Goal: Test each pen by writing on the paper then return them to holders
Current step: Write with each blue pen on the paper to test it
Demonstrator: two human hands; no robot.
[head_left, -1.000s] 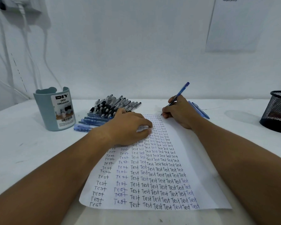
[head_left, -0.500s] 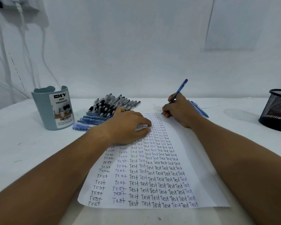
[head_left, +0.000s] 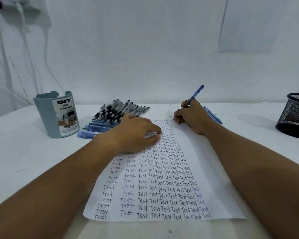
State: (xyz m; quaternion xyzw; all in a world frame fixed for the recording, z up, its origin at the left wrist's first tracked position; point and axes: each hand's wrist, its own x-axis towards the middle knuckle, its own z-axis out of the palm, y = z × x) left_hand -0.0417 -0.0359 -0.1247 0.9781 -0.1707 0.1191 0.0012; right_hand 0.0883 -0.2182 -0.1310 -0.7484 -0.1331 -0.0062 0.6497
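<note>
Blue pen (head_left: pixel 193 96) in my right hand (head_left: pixel 192 118), fingers pinched round the lower barrel, tip down on the paper (head_left: pixel 214 178) at its far top edge, right of the last "Test" column. Pen leans away from me, cap end up and to the right. My right wrist rests on the sheet's right margin.

My left hand (head_left: pixel 136 133) lies on the paper's upper left part, palm down, fingers mostly straight and pressing the sheet flat, holding nothing. Paper is full of rows of "Test", black and some blue, lying on the white worktop (head_left: pixel 24 161) between my forearms.

Just behind my left hand: pile of black-grip pens (head_left: pixel 121 109), and in front of them a row of blue pens (head_left: pixel 97 128) lying flat, nearest one touching my wrist or close to it, cannot tell. One more blue pen (head_left: pixel 212 115) lies flat just behind my right hand.

Grey-blue desk organizer (head_left: pixel 56 116) stands upright far left, label facing me, inside not visible. Black mesh holder (head_left: pixel 295 116) at far right edge, partly cut off, something red at its base.
</note>
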